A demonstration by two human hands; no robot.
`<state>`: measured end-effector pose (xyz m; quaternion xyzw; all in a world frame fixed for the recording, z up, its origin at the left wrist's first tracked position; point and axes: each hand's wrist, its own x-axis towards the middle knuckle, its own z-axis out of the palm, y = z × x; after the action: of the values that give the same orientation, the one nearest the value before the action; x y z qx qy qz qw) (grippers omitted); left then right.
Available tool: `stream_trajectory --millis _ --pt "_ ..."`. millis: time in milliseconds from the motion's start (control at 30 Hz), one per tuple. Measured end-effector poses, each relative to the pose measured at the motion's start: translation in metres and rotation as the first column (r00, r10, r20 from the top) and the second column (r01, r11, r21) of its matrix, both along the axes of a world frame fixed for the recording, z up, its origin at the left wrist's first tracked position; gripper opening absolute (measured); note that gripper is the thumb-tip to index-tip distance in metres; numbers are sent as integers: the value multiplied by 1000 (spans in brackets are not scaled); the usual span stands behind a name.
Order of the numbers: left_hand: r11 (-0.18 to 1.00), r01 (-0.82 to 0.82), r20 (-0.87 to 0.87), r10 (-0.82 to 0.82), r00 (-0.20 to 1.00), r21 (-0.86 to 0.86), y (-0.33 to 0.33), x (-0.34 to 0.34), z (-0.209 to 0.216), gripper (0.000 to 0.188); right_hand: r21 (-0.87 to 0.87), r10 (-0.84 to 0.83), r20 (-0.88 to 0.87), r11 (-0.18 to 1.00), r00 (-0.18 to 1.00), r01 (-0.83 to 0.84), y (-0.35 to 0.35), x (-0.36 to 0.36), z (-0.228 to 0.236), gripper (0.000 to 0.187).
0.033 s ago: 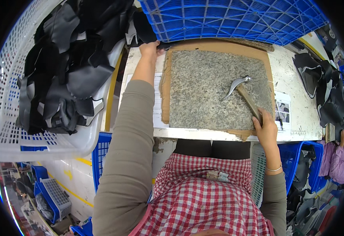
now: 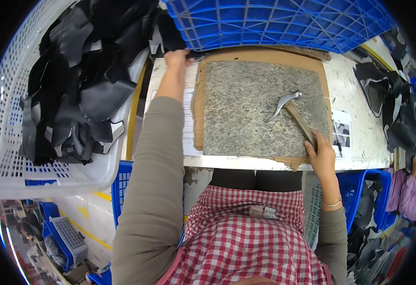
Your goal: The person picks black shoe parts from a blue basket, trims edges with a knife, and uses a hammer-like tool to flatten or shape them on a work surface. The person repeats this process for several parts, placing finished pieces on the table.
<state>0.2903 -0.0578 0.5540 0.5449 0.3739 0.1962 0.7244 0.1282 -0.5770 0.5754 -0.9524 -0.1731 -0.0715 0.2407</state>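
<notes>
A claw hammer point(image 2: 296, 114) with a shiny curved head and a wooden handle lies across a grey speckled slab point(image 2: 246, 107). My right hand point(image 2: 322, 154) is closed round the end of its handle at the slab's near right corner. At the far left of the table, my left hand point(image 2: 177, 59) reaches to the near edge of a black leather-like piece point(image 2: 171, 35). Its fingers are bent against that edge and look closed on it; the fingertips are partly hidden.
Brown cardboard point(image 2: 199, 109) lies under the slab. A blue plastic crate point(image 2: 274, 21) stands beyond it. To the left, a white basket point(image 2: 106, 173) holds several black pieces. Printed sheets point(image 2: 343, 128) lie on the white table point(image 2: 360, 109). More black pieces point(image 2: 398, 114) and another person's hand point(image 2: 415, 166) are at right.
My left hand and forearm have shifted slightly left at the black piece. The right hand and the hammer stay in place.
</notes>
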Motion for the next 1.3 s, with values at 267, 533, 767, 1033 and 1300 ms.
stream_trajectory --millis 267,533,767,1033,1300 --pt "631 -205 220 56 974 748 131 -138 156 39 142 -57 -91 987 994 70 -23 -6 30 45" --pt "129 287 -258 -204 944 949 14 -210 268 31 -39 -338 154 937 929 347 -94 49 16 45" --pt "-203 444 -480 -521 706 873 -223 -187 111 18 -174 -337 307 899 890 401 -158 85 -1 43" --pt "-267 387 -470 -504 725 882 -209 -209 42 41 -189 -52 -108 981 993 31 -138 38 11 24" --pt "-352 456 -560 -302 771 817 -206 -201 29 55 902 370 -360 373 857 218 -129 40 44 25"
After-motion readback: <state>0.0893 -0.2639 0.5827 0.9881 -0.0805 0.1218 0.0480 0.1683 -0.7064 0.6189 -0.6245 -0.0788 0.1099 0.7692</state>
